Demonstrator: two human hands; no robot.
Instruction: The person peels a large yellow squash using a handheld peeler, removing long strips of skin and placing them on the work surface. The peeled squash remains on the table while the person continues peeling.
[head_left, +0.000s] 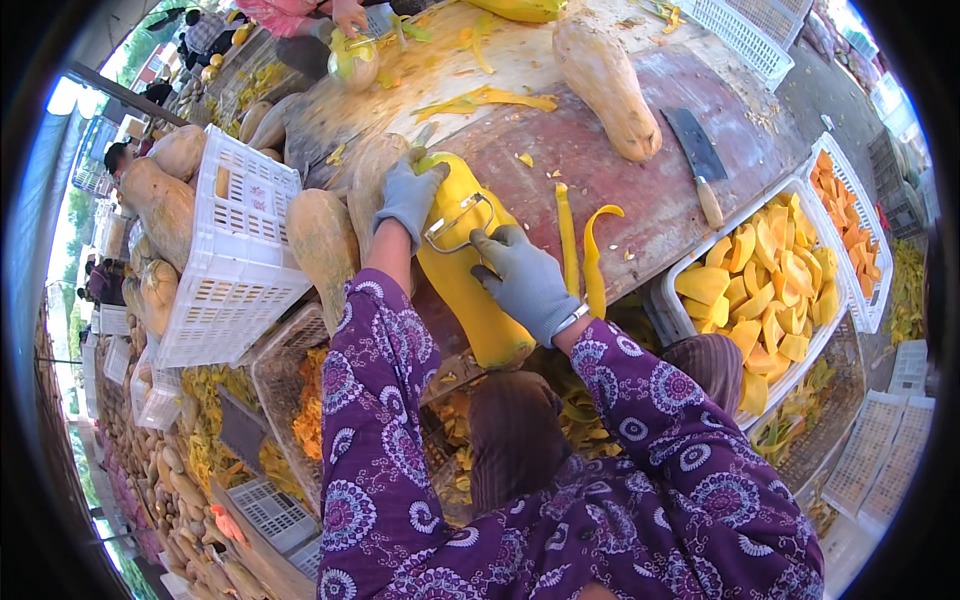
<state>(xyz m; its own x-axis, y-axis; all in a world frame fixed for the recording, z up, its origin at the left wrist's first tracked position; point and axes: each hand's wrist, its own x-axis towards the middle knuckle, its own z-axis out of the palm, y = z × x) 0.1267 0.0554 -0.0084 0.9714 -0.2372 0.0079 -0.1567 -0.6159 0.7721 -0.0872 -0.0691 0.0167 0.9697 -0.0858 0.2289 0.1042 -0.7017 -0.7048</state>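
A long, mostly peeled yellow squash (469, 300) lies lengthwise on the worn red board before me, its near end by the board's edge. My left hand (409, 195), in a grey glove, grips the squash's far end. In my gloved right hand (523, 277) is a metal-framed peeler (459, 225), its wide frame over the squash's upper side. Strips of yellow peel (592, 262) lie just right of the squash. Unpeeled tan squashes (322, 232) rest close to my left forearm.
A cleaver (696, 154) and an unpeeled squash (607, 86) lie on the far right of the board. At right stands a white crate of cut squash chunks (772, 277), beside a crate of orange pieces (846, 217). A white crate (232, 262) holds squashes at left. Across, another person's hand (349, 16) works on a squash.
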